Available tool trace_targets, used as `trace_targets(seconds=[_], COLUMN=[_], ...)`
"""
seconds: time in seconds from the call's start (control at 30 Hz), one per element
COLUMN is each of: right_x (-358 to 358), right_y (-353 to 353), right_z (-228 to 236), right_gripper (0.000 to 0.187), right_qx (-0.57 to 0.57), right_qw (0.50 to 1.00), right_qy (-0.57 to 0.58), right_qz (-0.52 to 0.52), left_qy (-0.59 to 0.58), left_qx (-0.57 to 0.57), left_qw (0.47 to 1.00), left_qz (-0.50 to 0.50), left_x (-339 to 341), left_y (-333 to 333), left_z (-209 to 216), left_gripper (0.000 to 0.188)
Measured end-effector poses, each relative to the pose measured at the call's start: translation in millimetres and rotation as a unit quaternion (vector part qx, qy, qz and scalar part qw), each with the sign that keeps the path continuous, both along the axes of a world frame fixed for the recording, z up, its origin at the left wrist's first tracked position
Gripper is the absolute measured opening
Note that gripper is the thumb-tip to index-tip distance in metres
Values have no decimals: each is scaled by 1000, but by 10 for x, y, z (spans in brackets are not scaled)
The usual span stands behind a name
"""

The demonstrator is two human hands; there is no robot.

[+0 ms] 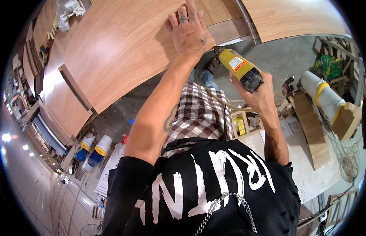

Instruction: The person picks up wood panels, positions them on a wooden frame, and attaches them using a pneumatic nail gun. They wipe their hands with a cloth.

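My left hand (pixel 188 37) rests on a large wood-veneer panel (pixel 112 51) near its right corner. Its index finger reaches toward the top edge of the view, and the other fingers are bent but apart. My right hand (pixel 259 92) is wrapped round a yellow nail gun (pixel 235 65) with a black end cap and a label on its body. The dark nose of the nail gun is at the panel's near right corner; whether it touches cannot be made out. A yellowish hose (pixel 218 101) passes below it, in front of my checked cloth.
A second veneer panel (pixel 297 17) lies to the far right, past a gap. Lidded buckets (pixel 103 144) stand on the floor at left. On the right are white tubs (pixel 314 84), a plywood strip (pixel 308 126) and tangled cable (pixel 348 157). Crumpled plastic (pixel 67 13) lies far left.
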State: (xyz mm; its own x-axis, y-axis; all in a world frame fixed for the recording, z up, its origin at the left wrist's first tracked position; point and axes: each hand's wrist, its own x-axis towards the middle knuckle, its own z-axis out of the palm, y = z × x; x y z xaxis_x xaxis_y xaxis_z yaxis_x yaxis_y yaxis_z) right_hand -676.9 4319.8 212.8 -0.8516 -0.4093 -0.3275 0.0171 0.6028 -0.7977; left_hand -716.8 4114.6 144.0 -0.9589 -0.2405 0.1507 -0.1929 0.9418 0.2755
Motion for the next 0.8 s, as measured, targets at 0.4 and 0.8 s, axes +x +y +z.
trace_targets(seconds=[0.4, 0.8], right_x=[-95, -1406], right_y=[138, -852], right_z=[777, 1969], right_gripper=[36, 39], right_qx=[7, 91], right_qw=[992, 981], right_qy=[-80, -45], right_qz=[-99, -166], left_qy=[-83, -91], left_qx=[40, 90], left_qw=[995, 991], left_qz=[-48, -35], left_x=[166, -1015], left_y=[-296, -1708], left_z=[296, 327], left_gripper=[90, 76])
